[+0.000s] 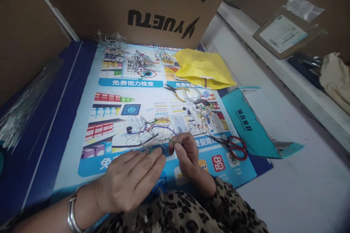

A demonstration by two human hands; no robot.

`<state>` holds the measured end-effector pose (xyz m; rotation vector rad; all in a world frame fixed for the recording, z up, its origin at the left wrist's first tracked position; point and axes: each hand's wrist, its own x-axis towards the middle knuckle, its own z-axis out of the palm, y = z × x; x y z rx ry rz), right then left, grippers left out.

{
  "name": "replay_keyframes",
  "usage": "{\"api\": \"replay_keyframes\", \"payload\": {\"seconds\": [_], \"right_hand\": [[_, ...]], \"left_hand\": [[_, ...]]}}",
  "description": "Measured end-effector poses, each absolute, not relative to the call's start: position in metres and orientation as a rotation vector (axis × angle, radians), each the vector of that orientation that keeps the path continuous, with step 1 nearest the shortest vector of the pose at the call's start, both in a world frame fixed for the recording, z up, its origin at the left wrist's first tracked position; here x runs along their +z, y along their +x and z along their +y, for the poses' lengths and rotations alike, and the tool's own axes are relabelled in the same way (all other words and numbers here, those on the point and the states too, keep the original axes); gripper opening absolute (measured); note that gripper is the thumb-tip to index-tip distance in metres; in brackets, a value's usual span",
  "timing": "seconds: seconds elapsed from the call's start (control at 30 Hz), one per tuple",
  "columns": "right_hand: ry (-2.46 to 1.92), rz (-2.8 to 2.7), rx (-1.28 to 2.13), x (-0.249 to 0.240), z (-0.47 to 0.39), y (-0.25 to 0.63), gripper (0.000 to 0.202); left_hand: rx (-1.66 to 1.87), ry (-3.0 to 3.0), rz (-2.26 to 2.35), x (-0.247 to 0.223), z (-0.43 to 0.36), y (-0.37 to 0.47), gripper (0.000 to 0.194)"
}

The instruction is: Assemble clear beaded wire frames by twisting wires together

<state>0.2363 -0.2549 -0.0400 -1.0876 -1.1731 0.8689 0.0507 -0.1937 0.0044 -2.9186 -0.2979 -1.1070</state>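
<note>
My right hand [187,154] pinches a thin green wire [171,141] between thumb and forefinger. Close to it on the left, my left hand [133,176], a silver bangle on its wrist, has its fingers bent and pressed together. Its thumb and whatever it grips are hidden under the palm. Just beyond both hands spreads a loose tangle of thin wires [149,127], with purple, red and green strands among them. Red-handled scissors [237,148] lie to the right of my right hand. Farther back are pliers with yellow handles [179,94] beside a roll of clear tape [193,95].
A printed sheet [90,174] covers the work surface. More wire tangles [140,60] lie at the back, before a large cardboard box [109,7]. A yellow bag [203,67] and a torn teal box [246,122] sit at right. Thin wire strands [24,105] lie far left.
</note>
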Motion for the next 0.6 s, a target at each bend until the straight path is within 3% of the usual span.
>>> {"api": "replay_keyframes", "payload": {"seconds": [0.6], "right_hand": [[-1.185,-1.453,0.488,-0.0394,-0.256,0.2436,0.012]], "left_hand": [[-1.093,-2.942,-0.361,0.0015,-0.1946,0.0482,0.027]]}}
